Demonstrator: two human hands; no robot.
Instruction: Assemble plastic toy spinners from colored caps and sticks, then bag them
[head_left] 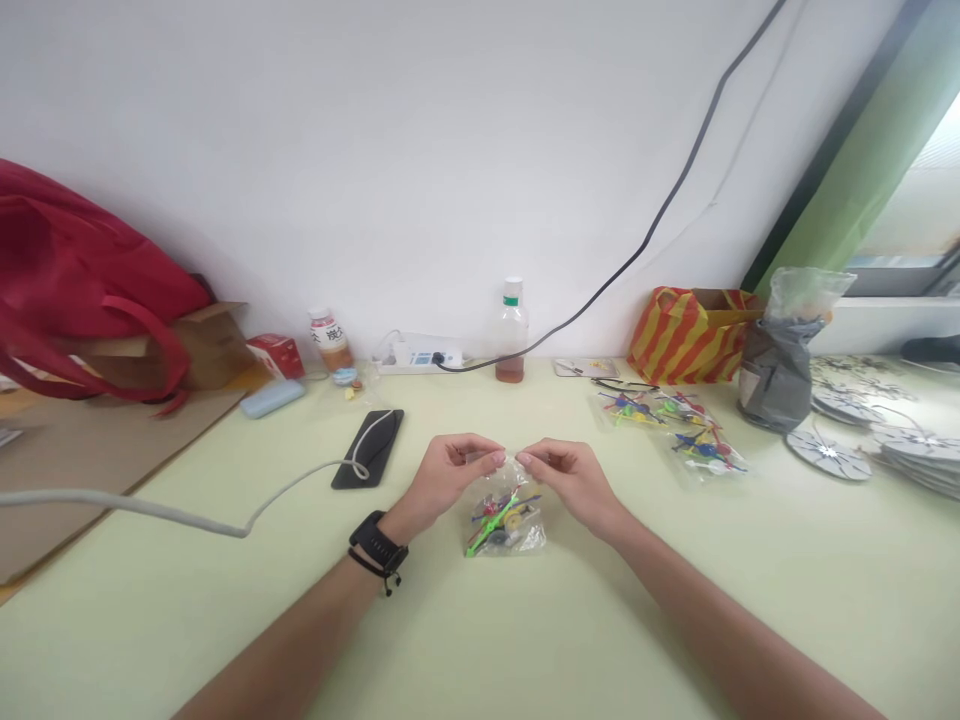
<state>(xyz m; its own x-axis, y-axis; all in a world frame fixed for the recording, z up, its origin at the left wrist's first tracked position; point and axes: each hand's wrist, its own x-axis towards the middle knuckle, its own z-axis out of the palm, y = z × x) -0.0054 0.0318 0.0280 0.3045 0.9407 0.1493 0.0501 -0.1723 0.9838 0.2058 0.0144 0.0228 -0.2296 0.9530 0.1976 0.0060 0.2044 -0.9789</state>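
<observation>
A small clear plastic bag [529, 535] is in front of me at the middle of the table, with colourful plastic pieces inside, among them a long green one [491, 525]. My left hand [457, 470] pinches the top edge of the bag between thumb and fingers. On the other side, my right hand [566, 470] pinches the same edge, its fingertips close to the left ones. Whether the bag's mouth is sealed I cannot tell. A black watch [379, 542] is on my left wrist.
More clear bags of coloured pieces [705, 450] lie to the right, before a striped bag [690, 335] and a grey bag [776, 375]. Stacked discs [922, 450] are at far right. A phone [367, 450] with a cable lies left; a bottle [511, 335] and power strip [420, 355] stand by the wall.
</observation>
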